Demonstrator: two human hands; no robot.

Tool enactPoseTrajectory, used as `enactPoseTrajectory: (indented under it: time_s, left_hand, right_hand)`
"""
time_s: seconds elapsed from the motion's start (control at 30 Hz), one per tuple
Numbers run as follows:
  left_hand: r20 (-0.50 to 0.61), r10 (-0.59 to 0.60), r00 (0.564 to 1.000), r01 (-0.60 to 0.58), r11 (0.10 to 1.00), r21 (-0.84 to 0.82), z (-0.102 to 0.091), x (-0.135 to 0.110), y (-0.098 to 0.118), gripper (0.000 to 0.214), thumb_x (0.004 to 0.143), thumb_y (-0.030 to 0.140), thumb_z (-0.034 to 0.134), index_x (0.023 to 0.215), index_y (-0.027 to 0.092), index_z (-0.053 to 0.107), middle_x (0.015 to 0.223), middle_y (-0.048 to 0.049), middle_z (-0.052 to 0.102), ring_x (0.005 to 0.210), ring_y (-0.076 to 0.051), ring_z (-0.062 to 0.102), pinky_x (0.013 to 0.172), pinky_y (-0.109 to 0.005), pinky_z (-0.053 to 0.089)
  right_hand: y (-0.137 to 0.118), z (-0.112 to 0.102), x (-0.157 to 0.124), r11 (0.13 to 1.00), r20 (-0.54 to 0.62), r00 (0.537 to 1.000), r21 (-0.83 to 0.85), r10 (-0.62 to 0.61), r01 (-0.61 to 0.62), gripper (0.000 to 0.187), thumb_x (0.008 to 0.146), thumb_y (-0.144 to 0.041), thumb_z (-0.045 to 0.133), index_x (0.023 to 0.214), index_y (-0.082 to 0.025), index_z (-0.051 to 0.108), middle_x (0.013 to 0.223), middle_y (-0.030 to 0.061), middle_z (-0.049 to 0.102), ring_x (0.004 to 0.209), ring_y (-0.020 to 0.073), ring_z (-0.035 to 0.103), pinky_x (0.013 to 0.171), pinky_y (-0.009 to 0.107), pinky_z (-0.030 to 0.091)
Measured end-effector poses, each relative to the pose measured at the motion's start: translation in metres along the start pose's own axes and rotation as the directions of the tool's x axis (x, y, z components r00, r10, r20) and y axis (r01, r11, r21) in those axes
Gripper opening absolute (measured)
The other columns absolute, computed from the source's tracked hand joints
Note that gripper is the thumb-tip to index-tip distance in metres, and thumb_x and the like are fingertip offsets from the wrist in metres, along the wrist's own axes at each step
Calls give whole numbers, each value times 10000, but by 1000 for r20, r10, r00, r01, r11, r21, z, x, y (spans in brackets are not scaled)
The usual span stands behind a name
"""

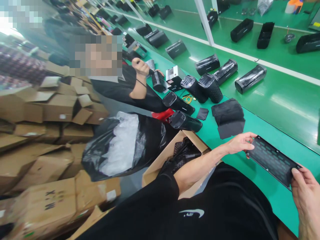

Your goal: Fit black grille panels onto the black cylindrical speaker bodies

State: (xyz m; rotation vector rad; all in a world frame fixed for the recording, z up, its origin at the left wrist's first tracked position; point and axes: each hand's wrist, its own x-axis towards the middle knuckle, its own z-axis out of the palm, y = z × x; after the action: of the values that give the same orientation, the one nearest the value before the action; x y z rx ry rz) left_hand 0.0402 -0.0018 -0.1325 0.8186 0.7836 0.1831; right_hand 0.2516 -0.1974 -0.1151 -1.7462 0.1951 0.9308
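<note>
Panel, black and perforated, probably a speaker grille (272, 162), spans the gap between left hand (240, 143) and right hand (306, 193), each gripping one end, above green workbench (287, 123). Looks thin, stiff, light; best held by edges.

Site: factory assembly line. Long green tabletop (280, 110) runs length of room; second green tabletop (250, 13) beyond. Black speaker casings (210, 86) set out in repeated rows. Co-worker (135, 90) at same line. Cardboard boxes (57, 110) piled high alongside. Large black plastic bag (150, 133) on floor beside line.
</note>
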Motion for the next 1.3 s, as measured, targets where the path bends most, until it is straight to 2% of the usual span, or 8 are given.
enactPoseTrajectory:
  time_s: [0.27, 0.33, 0.47, 0.57, 0.7, 0.83, 1.0, 1.3]
  left_hand:
    - [7, -13, 1000, 13, 998, -57, 1, 3, -2, 775, 626, 350, 979, 1303, 169, 646, 973, -12, 656, 760, -93, 627, 678, -223, 460]
    - [2, -15, 1000, 15, 999, -48, 0, 3, -2, 767, 633, 356, 973, 1299, 167, 642, 967, -8, 656, 759, -94, 633, 678, -223, 464]
    - [-5, -17, 1000, 16, 999, -44, 0, 3, -5, 762, 639, 378, 964, 1295, 171, 634, 983, -11, 659, 747, -102, 648, 663, -231, 475]
    - [-4, -29, 1000, 29, 998, -50, 1, 4, -6, 772, 656, 392, 954, 1318, 170, 624, 985, -22, 667, 743, -126, 668, 647, -241, 476]
    - [-28, -36, 999, 35, 998, -55, 3, 6, -4, 749, 655, 387, 958, 1289, 160, 632, 957, -18, 673, 722, -125, 664, 602, -215, 438]
    - [-24, -45, 999, 43, 996, -77, 3, 8, -4, 732, 654, 386, 967, 1273, 165, 643, 948, -12, 681, 716, -109, 651, 601, -203, 439]
    - [-18, -41, 999, 40, 997, -63, 1, 9, -6, 732, 686, 414, 952, 1294, 170, 626, 930, -2, 675, 735, -126, 668, 634, -238, 512]
    - [3, -29, 1000, 29, 998, -60, -1, 12, -12, 758, 726, 513, 939, 1307, 172, 592, 862, 30, 657, 674, -125, 669, 641, -286, 568]
  right_hand:
    - [5, -3, 4, 996, -1, 1000, -86, -23, 23, 632, 507, -538, 998, 939, -225, 658, 600, -85, 435, 478, 68, 282, 428, 218, 211]
    - [9, -6, 7, 993, 31, 998, -103, -61, 64, 609, 560, -558, 985, 955, -230, 658, 598, -86, 423, 479, 80, 295, 435, 229, 248]
    - [14, -9, 11, 980, 92, 986, -126, -142, 153, 554, 654, -580, 945, 974, -232, 655, 652, -54, 495, 522, 120, 421, 477, 257, 359]
    - [12, -8, 9, 986, 73, 991, -117, -109, 117, 571, 617, -559, 964, 967, -222, 664, 641, -60, 494, 491, 93, 371, 444, 231, 304]
    - [4, -3, 3, 998, 14, 1000, -58, -10, 11, 623, 483, -480, 1014, 914, -200, 661, 640, -60, 518, 467, 52, 326, 401, 188, 204]
    - [2, 0, 2, 1000, 8, 1000, -20, 4, -3, 635, 431, -432, 1018, 897, -191, 660, 653, -51, 543, 494, 52, 384, 419, 163, 255]
    - [7, -1, 3, 1000, 21, 1000, -2, -23, 23, 605, 454, -421, 1018, 894, -190, 672, 715, -33, 587, 560, 77, 464, 474, 175, 368]
    - [12, -6, 7, 998, 70, 996, -10, -56, 56, 619, 477, -440, 1033, 920, -190, 680, 746, -26, 592, 620, 98, 514, 524, 183, 415]
